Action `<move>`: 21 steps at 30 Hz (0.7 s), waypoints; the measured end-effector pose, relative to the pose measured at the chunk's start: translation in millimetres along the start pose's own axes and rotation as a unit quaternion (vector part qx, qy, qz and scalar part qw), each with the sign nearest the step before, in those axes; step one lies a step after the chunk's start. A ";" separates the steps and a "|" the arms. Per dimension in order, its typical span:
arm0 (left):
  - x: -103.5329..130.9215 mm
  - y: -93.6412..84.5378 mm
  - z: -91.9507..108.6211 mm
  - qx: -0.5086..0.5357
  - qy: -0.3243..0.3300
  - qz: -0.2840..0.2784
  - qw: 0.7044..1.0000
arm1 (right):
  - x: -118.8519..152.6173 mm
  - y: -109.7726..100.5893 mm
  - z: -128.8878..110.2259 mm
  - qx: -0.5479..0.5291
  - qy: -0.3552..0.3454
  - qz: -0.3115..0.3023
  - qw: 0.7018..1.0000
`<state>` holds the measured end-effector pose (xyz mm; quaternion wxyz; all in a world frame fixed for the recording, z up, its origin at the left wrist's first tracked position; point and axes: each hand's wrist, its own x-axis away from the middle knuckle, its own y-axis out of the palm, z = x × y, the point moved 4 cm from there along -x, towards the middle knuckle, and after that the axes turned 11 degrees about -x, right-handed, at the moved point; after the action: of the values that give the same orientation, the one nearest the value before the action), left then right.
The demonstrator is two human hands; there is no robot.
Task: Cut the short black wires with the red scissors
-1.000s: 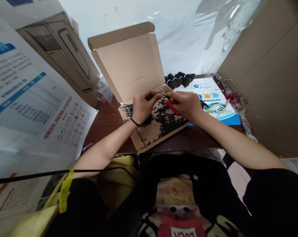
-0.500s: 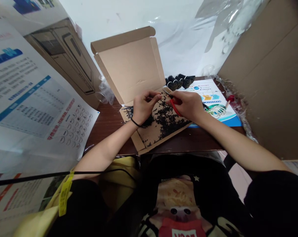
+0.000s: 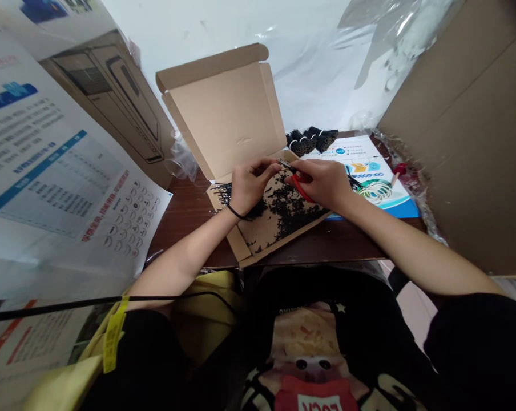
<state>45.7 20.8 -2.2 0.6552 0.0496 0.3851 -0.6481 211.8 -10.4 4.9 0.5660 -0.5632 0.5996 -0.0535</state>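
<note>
My right hand (image 3: 326, 181) is closed round a small tool with red handles (image 3: 301, 188), its metal tip pointing left toward my left fingertips. Thumb and fingers of my left hand (image 3: 252, 185) are pinched together at that tip; whatever they hold is too small to make out. Both hands are over an open cardboard box (image 3: 252, 237), whose lid stands up behind. Many small black scraps (image 3: 292, 214) are scattered on the box's bottom. Dark pieces with shiny metal ends (image 3: 224, 194) lie at the box's left, by my left wrist.
Bundles of black wires (image 3: 311, 141) with white ties lie behind the box. To the right are a printed sheet (image 3: 361, 149) and a coil of pale cord (image 3: 375, 193). Paper and a carton wall the left, cardboard the right. A black cable crosses low on the left.
My right hand has shifted slightly left, and the tool's tip is now closer to my left fingertips. My left hand has hardly moved.
</note>
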 end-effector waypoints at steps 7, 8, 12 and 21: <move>0.0 0.5 -0.1 -0.002 -0.003 -0.004 1.000 | 0.2 -0.2 0.6 0.001 0.006 -0.004 1.000; 0.1 0.5 0.7 -0.006 -0.001 -0.004 1.000 | 0.3 0.0 0.6 -0.001 0.006 -0.005 1.000; 0.1 -0.1 2.6 -0.024 0.001 -0.009 1.000 | 0.7 0.9 0.3 -0.003 0.006 -0.014 1.000; 0.4 0.8 1.3 -0.035 0.002 -0.027 0.999 | -0.9 -1.2 0.8 0.040 -0.003 -0.026 0.999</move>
<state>46.8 19.9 -1.9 0.6383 0.0175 0.4102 -0.6512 212.9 -9.7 6.0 0.5885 -0.5556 0.5804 -0.0901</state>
